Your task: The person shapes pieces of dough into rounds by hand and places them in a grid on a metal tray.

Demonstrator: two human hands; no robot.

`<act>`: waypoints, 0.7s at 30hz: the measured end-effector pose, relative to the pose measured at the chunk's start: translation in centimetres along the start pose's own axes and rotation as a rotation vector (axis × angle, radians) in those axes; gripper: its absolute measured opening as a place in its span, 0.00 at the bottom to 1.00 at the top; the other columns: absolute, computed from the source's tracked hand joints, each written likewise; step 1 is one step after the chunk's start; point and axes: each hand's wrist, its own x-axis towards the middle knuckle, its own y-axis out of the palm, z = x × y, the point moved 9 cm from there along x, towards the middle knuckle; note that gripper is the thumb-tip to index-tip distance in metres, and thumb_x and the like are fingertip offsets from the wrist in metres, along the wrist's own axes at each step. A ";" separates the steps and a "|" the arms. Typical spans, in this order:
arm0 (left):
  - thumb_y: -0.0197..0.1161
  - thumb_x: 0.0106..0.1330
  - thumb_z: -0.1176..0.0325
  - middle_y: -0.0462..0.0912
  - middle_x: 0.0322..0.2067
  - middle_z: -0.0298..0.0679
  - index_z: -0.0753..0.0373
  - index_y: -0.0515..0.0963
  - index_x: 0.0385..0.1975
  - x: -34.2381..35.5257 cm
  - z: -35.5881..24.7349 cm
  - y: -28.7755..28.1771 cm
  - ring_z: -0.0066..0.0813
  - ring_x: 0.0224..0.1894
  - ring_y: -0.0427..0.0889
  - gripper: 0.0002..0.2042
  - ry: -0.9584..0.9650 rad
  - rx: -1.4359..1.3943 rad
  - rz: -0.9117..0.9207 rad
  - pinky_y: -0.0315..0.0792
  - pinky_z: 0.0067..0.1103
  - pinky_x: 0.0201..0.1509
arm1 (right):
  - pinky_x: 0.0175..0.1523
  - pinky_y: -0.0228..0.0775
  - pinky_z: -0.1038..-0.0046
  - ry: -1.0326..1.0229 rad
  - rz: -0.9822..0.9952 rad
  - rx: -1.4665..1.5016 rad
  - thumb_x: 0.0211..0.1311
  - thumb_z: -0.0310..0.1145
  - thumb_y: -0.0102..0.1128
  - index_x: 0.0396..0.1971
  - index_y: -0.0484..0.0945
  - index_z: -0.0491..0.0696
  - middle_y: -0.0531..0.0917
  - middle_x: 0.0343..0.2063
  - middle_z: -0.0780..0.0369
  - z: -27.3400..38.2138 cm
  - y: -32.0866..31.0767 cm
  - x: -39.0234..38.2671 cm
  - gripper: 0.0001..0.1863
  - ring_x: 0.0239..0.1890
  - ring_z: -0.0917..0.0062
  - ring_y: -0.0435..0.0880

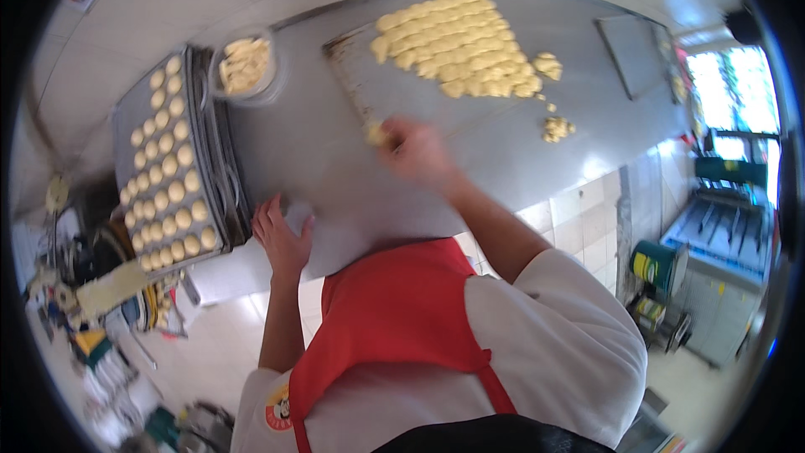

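My left hand (283,236) rests at the table's near edge beside the stacked trays, its fingers stretched out and thumb apart, holding nothing. Out over the middle of the table is my right hand (419,153), smeared by motion, with curled fingers. A small piece of yellow dough (375,132) shows at its fingertips, by the near end of a worn metal tray (356,88). Rows of cut dough (457,42) lie partly on this tray, at the far side. Loose lumps of dough (558,128) sit to the right of them.
At the left, a baking tray (134,130) with rows of round dough balls tops a stack of trays. A clear tub (272,88) of pale yellow pieces stands beside it. A flat metal sheet (637,59) lies at the far right. A machine (725,235) stands beyond the table.
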 end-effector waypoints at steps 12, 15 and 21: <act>0.66 0.64 0.61 0.88 0.32 0.51 0.62 0.83 0.35 -1.0 -10.8 1.0 0.59 0.38 0.88 0.10 0.315 -0.202 0.370 0.80 0.46 0.43 | 0.52 0.78 0.59 -0.417 -0.066 -0.382 0.61 0.28 0.62 0.33 0.81 0.43 0.82 0.34 0.53 9.3 8.7 -14.6 0.05 0.43 0.54 0.83; 0.66 0.67 0.54 0.88 0.32 0.52 0.63 0.84 0.31 -2.7 -10.8 3.2 0.58 0.40 0.88 0.16 0.405 -0.081 0.564 0.80 0.45 0.44 | 0.52 0.78 0.63 -0.207 0.096 -0.359 0.70 0.32 0.60 0.32 0.79 0.44 0.84 0.36 0.56 6.5 10.2 -16.4 0.08 0.42 0.63 0.85; 0.69 0.68 0.48 0.87 0.47 0.51 0.60 0.83 0.48 -1.1 -4.1 1.5 0.55 0.51 0.86 0.21 0.115 -0.133 0.387 0.79 0.44 0.52 | 0.51 0.77 0.74 -0.285 0.423 0.837 0.75 0.24 0.62 0.45 0.80 0.45 0.85 0.46 0.62 15.6 1.2 -21.9 0.03 0.46 0.81 0.84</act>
